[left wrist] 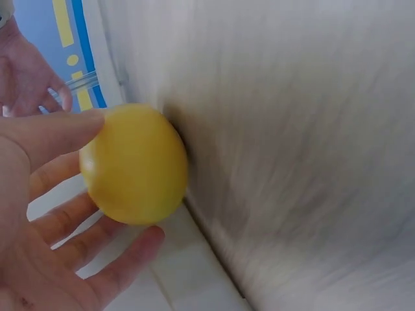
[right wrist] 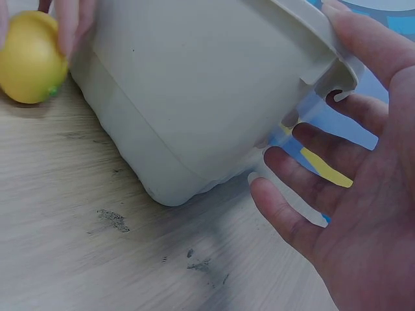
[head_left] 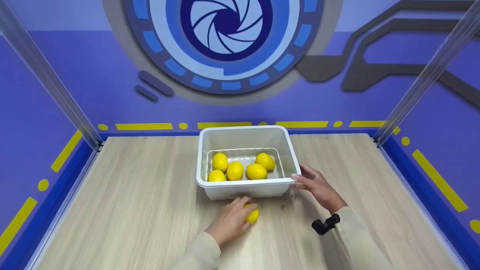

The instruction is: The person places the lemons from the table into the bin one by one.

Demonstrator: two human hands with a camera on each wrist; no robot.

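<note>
My left hand holds a yellow lemon low over the wooden table, just in front of a white plastic bin. In the left wrist view the thumb lies on top of the lemon, and the other fingers spread around its far side. My right hand grips the bin's rim at the near right corner. From the right wrist, the thumb is over the rim and the index finger reaches under its lip, while the lower fingers extend beside the bin wall. Several lemons lie on the bin's floor.
The wooden table extends on both sides of the bin. Blue printed panels enclose it at the back and sides, with clear corner posts. A black wrist mount sits on the right sleeve. Dark smudges mark the tabletop.
</note>
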